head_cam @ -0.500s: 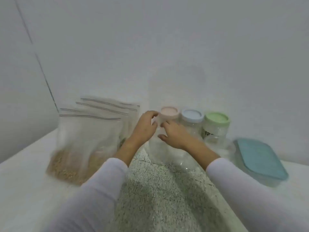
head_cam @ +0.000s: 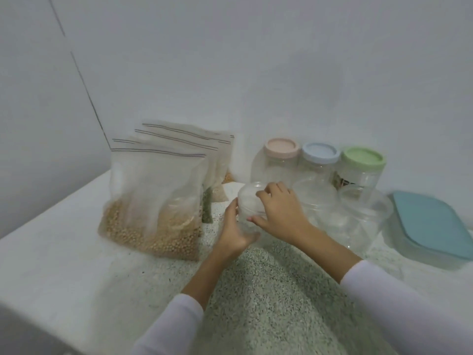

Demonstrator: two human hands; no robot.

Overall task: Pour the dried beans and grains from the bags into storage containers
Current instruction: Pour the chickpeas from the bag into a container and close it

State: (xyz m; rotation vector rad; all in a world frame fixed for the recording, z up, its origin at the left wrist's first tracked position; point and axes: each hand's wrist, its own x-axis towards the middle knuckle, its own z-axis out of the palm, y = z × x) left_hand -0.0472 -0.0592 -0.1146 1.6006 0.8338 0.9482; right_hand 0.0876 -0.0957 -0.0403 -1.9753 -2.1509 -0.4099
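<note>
A clear round plastic container point(head_cam: 248, 206) with a clear lid sits between my hands, in front of the jars. My left hand point(head_cam: 234, 230) grips its left side and base. My right hand point(head_cam: 277, 210) curls over its lid and right side. Several zip bags lean at the left; the front bag point(head_cam: 153, 208) holds tan beans, and a bag of green grains point(head_cam: 206, 207) shows behind it. Three clear jars stand by the wall, with a pink lid point(head_cam: 281, 147), a blue lid point(head_cam: 320, 152) and a green lid point(head_cam: 363, 158).
Two more clear round tubs point(head_cam: 316, 198) point(head_cam: 363, 216) sit right of my hands. A rectangular box with a teal lid point(head_cam: 432, 221) lies at far right. The speckled counter point(head_cam: 256, 290) meets white walls behind and at left.
My hands have come down and toward me from the pink-lidded jar and now hold the clear round container low in front of the jars.
</note>
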